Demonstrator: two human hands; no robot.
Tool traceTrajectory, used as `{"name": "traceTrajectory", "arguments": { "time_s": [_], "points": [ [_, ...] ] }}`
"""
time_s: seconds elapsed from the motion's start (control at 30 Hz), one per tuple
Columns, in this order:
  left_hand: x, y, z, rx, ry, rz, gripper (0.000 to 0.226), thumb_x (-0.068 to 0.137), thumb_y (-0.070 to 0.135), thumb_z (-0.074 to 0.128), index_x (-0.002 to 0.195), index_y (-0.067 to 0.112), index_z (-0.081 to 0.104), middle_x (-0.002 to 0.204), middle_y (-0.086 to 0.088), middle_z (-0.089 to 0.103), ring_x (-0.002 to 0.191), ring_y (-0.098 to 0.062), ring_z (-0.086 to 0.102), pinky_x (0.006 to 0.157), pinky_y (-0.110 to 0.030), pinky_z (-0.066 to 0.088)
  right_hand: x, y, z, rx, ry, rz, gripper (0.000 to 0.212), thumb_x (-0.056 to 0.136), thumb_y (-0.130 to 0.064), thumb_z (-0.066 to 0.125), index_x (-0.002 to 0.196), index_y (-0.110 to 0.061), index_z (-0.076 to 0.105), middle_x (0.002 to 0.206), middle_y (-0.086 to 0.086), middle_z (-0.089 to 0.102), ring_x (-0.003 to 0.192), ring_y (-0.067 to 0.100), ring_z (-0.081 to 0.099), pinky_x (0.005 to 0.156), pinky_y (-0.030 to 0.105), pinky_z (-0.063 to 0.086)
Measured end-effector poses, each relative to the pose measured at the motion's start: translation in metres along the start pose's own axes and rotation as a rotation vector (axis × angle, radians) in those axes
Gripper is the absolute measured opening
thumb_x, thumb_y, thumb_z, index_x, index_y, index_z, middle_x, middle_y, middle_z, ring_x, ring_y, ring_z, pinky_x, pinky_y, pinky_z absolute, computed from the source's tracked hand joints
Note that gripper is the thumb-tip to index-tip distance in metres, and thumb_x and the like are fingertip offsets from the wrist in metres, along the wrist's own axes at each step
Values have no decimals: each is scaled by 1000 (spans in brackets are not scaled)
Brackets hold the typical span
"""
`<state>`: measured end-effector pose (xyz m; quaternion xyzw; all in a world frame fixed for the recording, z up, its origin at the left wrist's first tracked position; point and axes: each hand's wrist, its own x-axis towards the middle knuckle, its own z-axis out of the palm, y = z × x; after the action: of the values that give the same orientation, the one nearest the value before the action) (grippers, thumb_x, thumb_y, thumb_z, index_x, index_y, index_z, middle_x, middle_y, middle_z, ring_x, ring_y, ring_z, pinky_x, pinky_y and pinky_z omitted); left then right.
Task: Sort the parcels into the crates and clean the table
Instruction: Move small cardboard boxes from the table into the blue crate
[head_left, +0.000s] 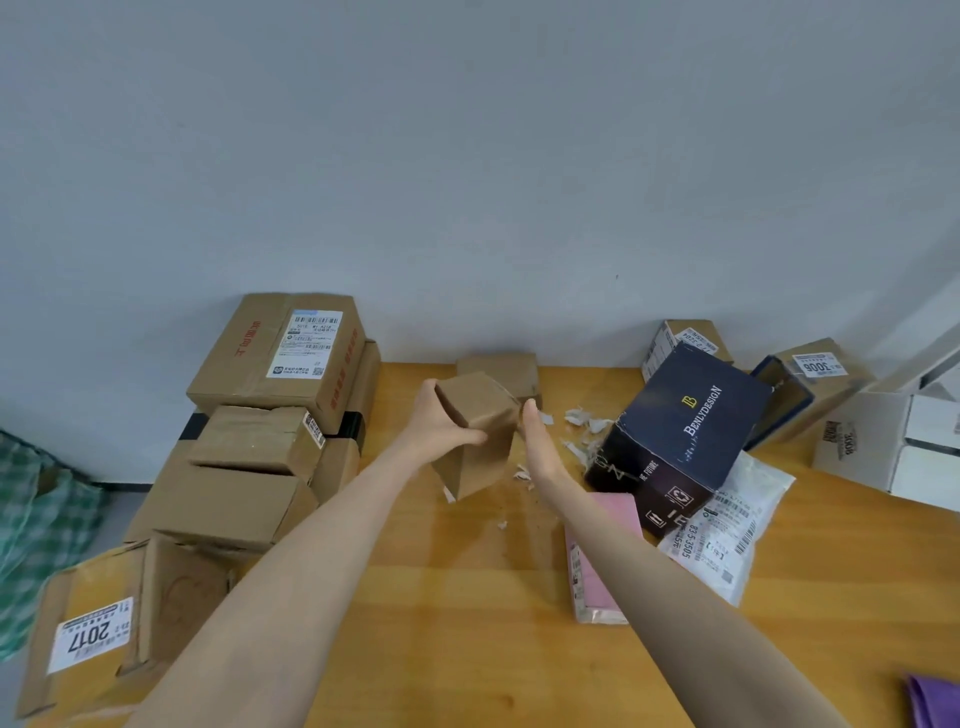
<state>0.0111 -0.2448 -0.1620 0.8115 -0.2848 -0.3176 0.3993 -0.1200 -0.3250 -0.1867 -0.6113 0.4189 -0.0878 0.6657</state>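
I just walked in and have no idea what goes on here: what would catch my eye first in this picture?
Two bare arms reach over the wooden table, where the left hand grips a small plain cardboard box and the right hand lies against its side. Right of them a dark Benlydesign box sits tilted; brown parcels pile up at the left edge.
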Motion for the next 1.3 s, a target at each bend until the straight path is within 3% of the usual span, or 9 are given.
{"name": "traceTrajectory", "arguments": {
  "time_s": [0.1, 0.27, 0.4, 0.53, 0.73, 0.93, 1.03, 1.13, 1.3],
  "points": [
    [-3, 10, 0, -11, -3, 29, 82, 60, 18, 86, 123, 15, 33, 119, -2, 44, 109, -16, 45, 85, -29, 41, 1, 3, -8, -62, -110, -34, 72, 94, -61, 3, 152, -21, 15, 157, 1, 21, 145, 19, 18, 119, 39, 14],
    [-3, 29, -7, -168, 4, -13, 76, 64, 18, 85, 118, 23, 31, 121, 1, 47, 110, -17, 48, 93, -37, 46, 1, 9, -21, -32, 82, 30, 71, 94, -63, 7, 152, -23, 15, 159, 2, 14, 146, 23, 13, 116, 42, 13],
    [-4, 36, -11, -157, -10, -9, 75, 63, 19, 86, 118, 22, 34, 121, 0, 50, 112, -18, 49, 94, -36, 46, -5, 7, -14, -63, -149, 90, 103, 74, -87, 7, 153, -22, 4, 160, 3, 9, 147, 23, 11, 120, 45, 9],
    [-9, 40, -15, -83, -78, 19, 83, 68, 12, 82, 130, 18, 28, 123, 0, 45, 113, -16, 45, 90, -32, 42, -4, 0, -18, 46, 98, 0, 83, 87, -73, 11, 152, -23, 15, 159, 2, 15, 146, 24, 13, 118, 44, 11],
    [-11, 28, -25, 64, -179, 53, 96, 68, 5, 81, 140, 19, 19, 126, 2, 41, 118, -11, 39, 90, -29, 38, -3, -15, -11, -1, -76, 28, 86, 84, -73, -4, 153, -24, 7, 160, -1, 6, 147, 22, 7, 117, 46, 4],
    [-13, 24, -31, -42, -254, 27, 100, 65, 2, 81, 141, 29, 22, 129, -1, 48, 118, -18, 50, 96, -43, 49, 2, -24, -3, 136, -73, 3, 94, 74, -87, 10, 149, -34, 25, 154, -2, 30, 142, 21, 25, 118, 46, 16],
    [-11, 28, -36, -180, -266, 0, 102, 69, -2, 79, 141, 37, 18, 123, 2, 51, 106, -21, 60, 92, -40, 52, 4, -19, -14, -23, 116, 251, 82, 90, -70, 8, 152, -16, 17, 157, 9, 19, 145, 28, 18, 119, 45, 13],
    [-6, 32, -36, -30, -265, 42, 106, 67, -1, 80, 144, 33, 15, 134, -5, 46, 115, -23, 54, 97, -43, 48, 0, -27, -21, 126, 318, -99, 58, 100, -54, 16, 151, -26, 20, 158, -1, 20, 145, 20, 18, 117, 40, 15],
    [-4, 30, -29, 1, -256, 81, 104, 66, 0, 81, 142, 31, 17, 143, -3, 38, 133, -21, 36, 105, -43, 40, -1, -16, -9, -22, -22, 99, 70, 96, -62, 10, 152, -21, 13, 157, 4, 20, 145, 25, 18, 119, 43, 14]
  ]
}}
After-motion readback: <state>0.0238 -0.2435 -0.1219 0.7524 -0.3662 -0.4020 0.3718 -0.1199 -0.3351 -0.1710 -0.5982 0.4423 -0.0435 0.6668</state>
